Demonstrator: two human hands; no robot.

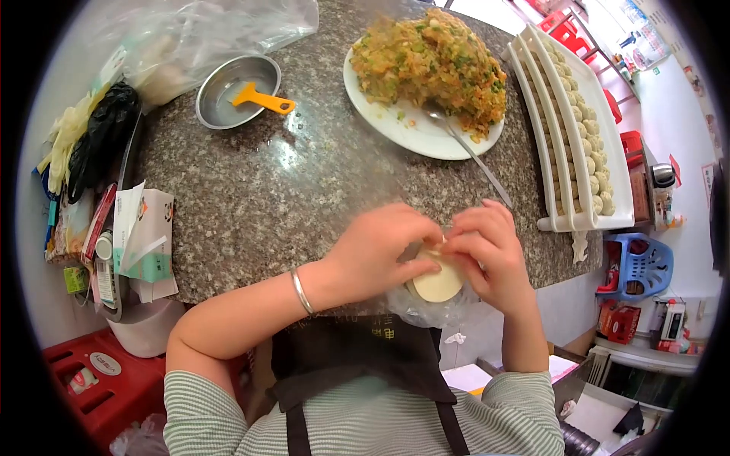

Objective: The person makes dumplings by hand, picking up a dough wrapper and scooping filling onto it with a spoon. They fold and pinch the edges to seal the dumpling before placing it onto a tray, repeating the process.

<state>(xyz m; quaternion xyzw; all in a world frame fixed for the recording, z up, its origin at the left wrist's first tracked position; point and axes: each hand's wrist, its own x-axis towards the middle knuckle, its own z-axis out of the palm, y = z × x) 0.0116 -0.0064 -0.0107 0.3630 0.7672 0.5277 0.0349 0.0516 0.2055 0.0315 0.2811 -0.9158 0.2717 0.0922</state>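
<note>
Round pale dough wrappers [439, 284], seemingly a small stack, lie in a clear plastic bag [430, 311] at the counter's front edge. My left hand [384, 247] is closed at their upper edge, its thumb lying across the top wrapper. From the other side, my right hand [488, 254] pinches the wrapper's far edge with curled fingers. The fingertips meet and partly hide what is between them. Beyond my hands is a white plate [414, 140] heaped with chopped vegetable filling [433, 64], and a metal spoon [479, 163] rests on it with its handle toward me.
Stacked white trays [620, 178] of shaped dumplings [589, 144] stand at the right edge. A metal bowl [213, 102] with a yellow-orange scraper [262, 99] sits back left, near a large clear bag [220, 34]. A tissue box [148, 232] is at the left edge.
</note>
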